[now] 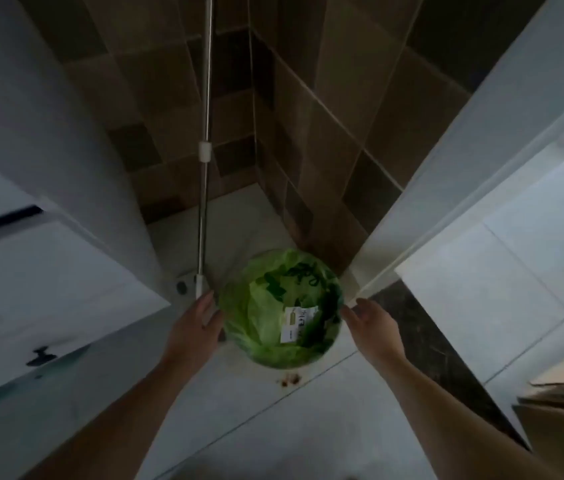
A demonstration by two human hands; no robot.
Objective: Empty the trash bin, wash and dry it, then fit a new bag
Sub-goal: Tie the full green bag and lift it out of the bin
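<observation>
Between the left hand [199,323] and right hand [372,323], both spread open, the green-bagged trash bin [280,308] is flanked on the floor [273,410].

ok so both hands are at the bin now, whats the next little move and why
Probably close both hands on the rim and lift. The left hand and right hand sit open on opposite sides of the trash bin, which stands on the floor with its green bag holding rubbish. A mop handle stands close, so lift straight up.
</observation>
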